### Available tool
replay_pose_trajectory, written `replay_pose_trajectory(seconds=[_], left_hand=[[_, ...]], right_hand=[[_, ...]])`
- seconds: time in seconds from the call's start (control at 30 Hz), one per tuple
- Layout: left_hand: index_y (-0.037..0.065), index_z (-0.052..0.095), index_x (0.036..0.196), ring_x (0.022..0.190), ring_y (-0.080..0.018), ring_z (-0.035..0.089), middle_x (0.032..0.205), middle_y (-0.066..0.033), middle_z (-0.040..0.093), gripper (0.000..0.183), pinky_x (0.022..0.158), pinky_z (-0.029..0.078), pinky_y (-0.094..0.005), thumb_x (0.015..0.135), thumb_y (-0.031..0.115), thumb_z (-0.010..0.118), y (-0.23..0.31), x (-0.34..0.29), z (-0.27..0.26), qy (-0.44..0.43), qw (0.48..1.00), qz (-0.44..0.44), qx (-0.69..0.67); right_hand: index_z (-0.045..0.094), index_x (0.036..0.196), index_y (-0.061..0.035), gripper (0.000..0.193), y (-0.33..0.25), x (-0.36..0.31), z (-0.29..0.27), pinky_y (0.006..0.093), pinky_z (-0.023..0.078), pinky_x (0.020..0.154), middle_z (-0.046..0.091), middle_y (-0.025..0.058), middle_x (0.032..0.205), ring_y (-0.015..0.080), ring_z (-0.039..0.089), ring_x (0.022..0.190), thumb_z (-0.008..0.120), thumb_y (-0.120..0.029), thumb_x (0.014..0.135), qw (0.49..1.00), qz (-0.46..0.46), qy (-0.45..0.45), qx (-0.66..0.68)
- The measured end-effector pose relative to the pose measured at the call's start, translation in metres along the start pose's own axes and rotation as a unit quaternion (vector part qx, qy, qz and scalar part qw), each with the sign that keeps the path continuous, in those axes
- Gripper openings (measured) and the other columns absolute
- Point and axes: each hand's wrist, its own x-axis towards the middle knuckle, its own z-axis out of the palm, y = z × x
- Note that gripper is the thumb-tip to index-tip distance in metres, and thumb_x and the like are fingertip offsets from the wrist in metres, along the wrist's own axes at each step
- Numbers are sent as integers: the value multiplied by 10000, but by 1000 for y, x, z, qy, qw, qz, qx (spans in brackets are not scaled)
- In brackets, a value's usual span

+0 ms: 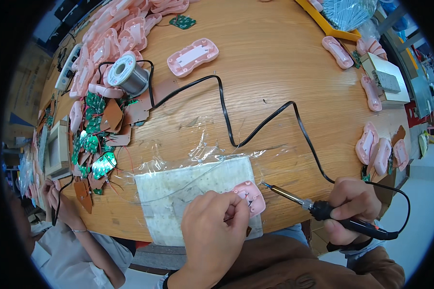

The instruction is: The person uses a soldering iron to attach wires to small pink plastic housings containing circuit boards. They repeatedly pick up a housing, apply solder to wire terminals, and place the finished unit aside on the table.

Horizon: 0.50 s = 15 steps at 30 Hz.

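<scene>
My left hand (216, 224) is closed, its fingers curled over the edge of a pink plastic shell (256, 198). White and dark small parts show inside the shell; my fingers hide the rest of it. Both rest at the right side of a pale, stained pad (166, 185). In my right hand (356, 204) is a soldering iron (318, 208), gripped by its black handle. Its metal tip points left, just right of the shell and apart from it. A thin bare wire (188, 184) runs across the pad toward my left hand; where it ends is hidden.
The iron's black cord (225, 108) zigzags over the table. A solder spool (130, 74) stands by piled pink shells (108, 48) and green circuit boards (95, 113). Another pink shell (193, 57) lies mid-table. A yellow tray (332, 26) is far right. A co-worker's hands (62, 202) are at left.
</scene>
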Motion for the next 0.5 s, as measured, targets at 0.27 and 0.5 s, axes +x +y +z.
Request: replay_pose_trajectory(seconds=[0.27,0.5], left_hand=[[48,605,697,582,-208,549,630,-46,549,126,570,425,-342,733,52,726,2,1,-1,0,1000,2,10],[29,617,1003,843,-310,558,930,-118,571,406,727,430,-400,659,147,797,14,-10,-17,37,976,111,184]], right_hand=[[528,896,-57,302,-3,-22,11,292,316,435,535,74,636,149,464,488,748,-61,690,993,0,104,49],[467,927,-62,308,-8,-28,20,275,316,482,501,81,644,131,439,523,711,-89,742,966,-18,241,86]])
